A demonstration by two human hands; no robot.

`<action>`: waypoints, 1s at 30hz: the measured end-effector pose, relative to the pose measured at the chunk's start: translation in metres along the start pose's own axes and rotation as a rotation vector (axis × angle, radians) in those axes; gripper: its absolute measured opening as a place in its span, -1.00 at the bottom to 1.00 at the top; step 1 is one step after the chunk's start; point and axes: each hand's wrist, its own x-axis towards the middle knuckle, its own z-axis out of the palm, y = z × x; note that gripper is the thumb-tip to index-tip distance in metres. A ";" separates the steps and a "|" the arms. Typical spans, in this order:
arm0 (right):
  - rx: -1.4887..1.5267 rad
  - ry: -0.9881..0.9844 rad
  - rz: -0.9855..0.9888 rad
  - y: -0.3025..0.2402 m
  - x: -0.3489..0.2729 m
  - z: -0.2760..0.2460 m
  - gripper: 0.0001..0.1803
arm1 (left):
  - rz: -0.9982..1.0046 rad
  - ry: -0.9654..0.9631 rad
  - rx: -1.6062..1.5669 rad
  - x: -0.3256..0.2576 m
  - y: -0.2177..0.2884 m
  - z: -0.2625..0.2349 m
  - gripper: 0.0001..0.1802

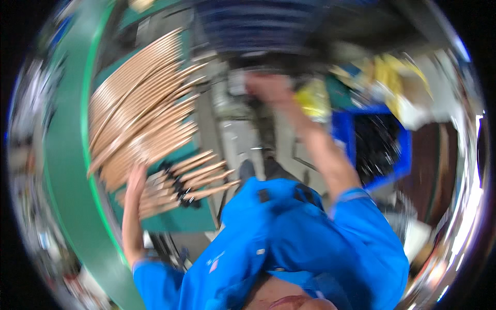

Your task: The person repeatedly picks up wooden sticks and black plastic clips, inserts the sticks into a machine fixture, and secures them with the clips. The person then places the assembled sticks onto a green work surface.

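Here, copper-coloured rods (139, 85) are spread on the counter (194, 216), overlapped by the left hand (137, 176). The right hand (267, 87) is extended forward; neither hand's fingers can be judged wide or closed.

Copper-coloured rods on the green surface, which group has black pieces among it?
The smaller group, nearer the person's body: black pieces show among its rods, while the larger group above it in the picture shows none.
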 end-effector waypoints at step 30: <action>-0.426 0.777 0.202 -0.077 -0.278 -0.291 -0.74 | 0.444 0.100 -0.406 0.059 0.400 -0.143 -0.78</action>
